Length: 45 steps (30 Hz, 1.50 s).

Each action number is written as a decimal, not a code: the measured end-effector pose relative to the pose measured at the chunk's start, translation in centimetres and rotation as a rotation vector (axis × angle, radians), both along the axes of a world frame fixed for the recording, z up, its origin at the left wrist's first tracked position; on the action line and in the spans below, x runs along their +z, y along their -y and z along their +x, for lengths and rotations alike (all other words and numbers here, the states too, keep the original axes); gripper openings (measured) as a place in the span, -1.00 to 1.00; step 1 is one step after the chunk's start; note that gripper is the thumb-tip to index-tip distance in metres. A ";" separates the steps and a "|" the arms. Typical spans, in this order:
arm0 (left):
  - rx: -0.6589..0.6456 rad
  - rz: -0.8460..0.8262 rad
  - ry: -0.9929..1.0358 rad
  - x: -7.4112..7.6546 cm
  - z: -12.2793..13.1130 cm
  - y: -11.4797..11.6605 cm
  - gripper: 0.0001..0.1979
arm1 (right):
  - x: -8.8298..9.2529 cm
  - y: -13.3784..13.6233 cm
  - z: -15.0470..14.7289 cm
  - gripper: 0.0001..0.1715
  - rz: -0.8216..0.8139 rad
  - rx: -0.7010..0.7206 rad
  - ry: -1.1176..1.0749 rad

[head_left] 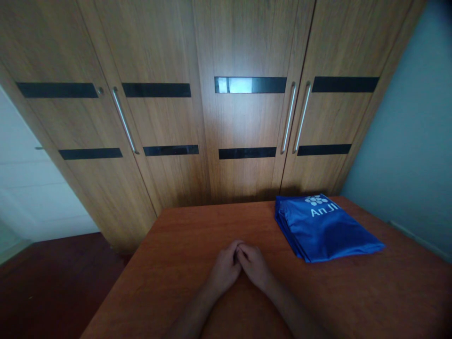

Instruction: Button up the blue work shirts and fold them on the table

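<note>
My left hand [226, 264] and my right hand [255, 266] rest together on the reddish-brown wooden table [183, 245]. Their fingers are curled and closed against each other, meeting at the fingertips and thumbs. No object shows in either hand, though the insides of the palms are hidden. To the right of my right hand, apart from it, lies a folded blue cloth [328, 235] with a shiny surface. Pale dots and mirrored lettering are printed on its far part.
Behind the table stands a wooden wardrobe [243, 122] with dark inlaid strips and long metal handles. A pale wall [409, 155] borders the table on the right. At the left are a white door [38, 188] and dark red floor [63, 278].
</note>
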<state>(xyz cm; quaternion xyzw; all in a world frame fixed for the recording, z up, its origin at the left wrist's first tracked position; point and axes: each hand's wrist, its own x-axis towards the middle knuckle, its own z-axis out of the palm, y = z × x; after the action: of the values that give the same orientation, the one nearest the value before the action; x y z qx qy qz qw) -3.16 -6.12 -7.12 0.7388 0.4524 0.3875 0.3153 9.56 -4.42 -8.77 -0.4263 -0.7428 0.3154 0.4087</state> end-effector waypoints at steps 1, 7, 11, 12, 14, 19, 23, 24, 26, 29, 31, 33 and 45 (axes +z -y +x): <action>0.003 -0.001 -0.003 0.0 0.0 0.0 -0.54 | 0.0 0.0 0.0 -0.67 0.002 -0.002 0.001; 0.015 -0.006 -0.024 0.1 0.0 0.0 -0.53 | 0.2 0.1 0.0 -0.67 -0.003 -0.010 0.009; 0.006 0.009 -0.030 0.2 0.0 0.0 -0.53 | 0.1 0.0 0.1 -0.68 -0.004 0.003 0.009; 0.002 0.010 -0.028 0.2 0.0 0.0 -0.53 | 0.1 0.0 0.1 -0.67 -0.004 0.005 0.007; 0.000 0.008 -0.023 0.2 0.0 0.0 -0.52 | 0.0 0.0 0.1 -0.67 -0.005 0.007 0.006; 0.011 0.002 -0.021 0.1 0.0 0.0 -0.52 | 0.1 0.0 0.0 -0.65 -0.013 0.001 0.009; 0.016 -0.001 -0.020 0.2 0.0 0.1 -0.54 | 0.2 0.0 0.0 -0.67 -0.014 0.003 0.017; 0.019 -0.006 -0.022 0.2 0.0 0.1 -0.54 | 0.2 0.0 0.1 -0.66 -0.007 0.000 0.026; 0.017 -0.012 -0.029 0.2 0.1 0.1 -0.53 | 0.1 0.0 0.1 -0.67 0.002 -0.003 0.038; 0.009 0.000 -0.027 0.1 0.1 0.1 -0.54 | 0.1 0.0 0.1 -0.67 0.004 -0.003 0.031; 0.007 0.005 -0.025 0.1 0.1 0.0 -0.54 | 0.1 0.0 0.1 -0.66 0.005 -0.001 0.025; 0.018 0.002 -0.028 0.0 0.1 0.0 -0.52 | 0.1 0.0 0.0 -0.66 0.005 0.002 0.020; 0.011 -0.008 -0.041 0.3 0.0 0.0 -0.52 | 0.0 -0.1 0.0 -0.66 -0.006 -0.008 0.023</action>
<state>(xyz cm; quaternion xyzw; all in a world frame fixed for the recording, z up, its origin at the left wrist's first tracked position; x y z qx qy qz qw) -3.15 -6.12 -6.86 0.7429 0.4643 0.3721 0.3067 9.59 -4.33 -8.78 -0.4342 -0.7448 0.3108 0.4002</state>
